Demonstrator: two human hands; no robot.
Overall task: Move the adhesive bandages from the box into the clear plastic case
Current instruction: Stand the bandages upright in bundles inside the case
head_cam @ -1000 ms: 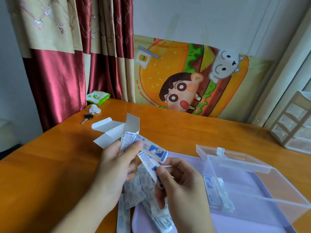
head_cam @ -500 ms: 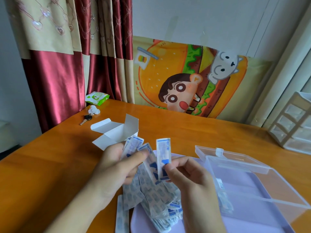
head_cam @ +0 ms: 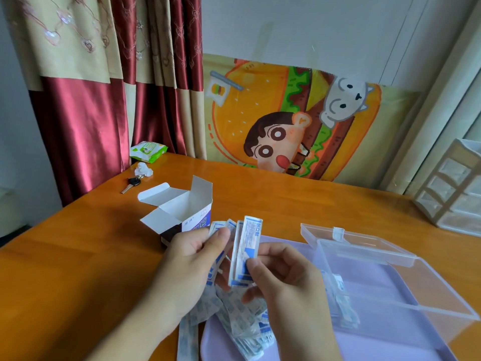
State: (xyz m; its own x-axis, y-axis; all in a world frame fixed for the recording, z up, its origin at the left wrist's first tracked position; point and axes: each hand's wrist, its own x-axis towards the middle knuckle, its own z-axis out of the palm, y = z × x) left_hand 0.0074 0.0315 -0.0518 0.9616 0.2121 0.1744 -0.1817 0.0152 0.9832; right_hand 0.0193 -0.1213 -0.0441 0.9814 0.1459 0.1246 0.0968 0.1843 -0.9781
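Head view | I see left hand (head_cam: 191,259) gripping a fan of adhesive bandages (head_cam: 234,306) | right hand (head_cam: 282,280) pinching upright bandage strips (head_cam: 248,246) | open box (head_cam: 179,212) behind left hand | clear plastic case (head_cam: 385,290) open at right, a few bandages inside

Your left hand (head_cam: 192,259) and right hand (head_cam: 283,280) pinch wrapped bandages (head_cam: 247,246) above the lilac tray (head_cam: 390,287), between the open box (head_cam: 179,212) and the clear case (head_cam: 385,277) on the bench (head_cam: 78,269).

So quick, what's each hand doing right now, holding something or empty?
Left hand: grips a fanned bunch of wrapped bandages.
Right hand: pinches a couple of upright bandage strips between thumb and fingers.
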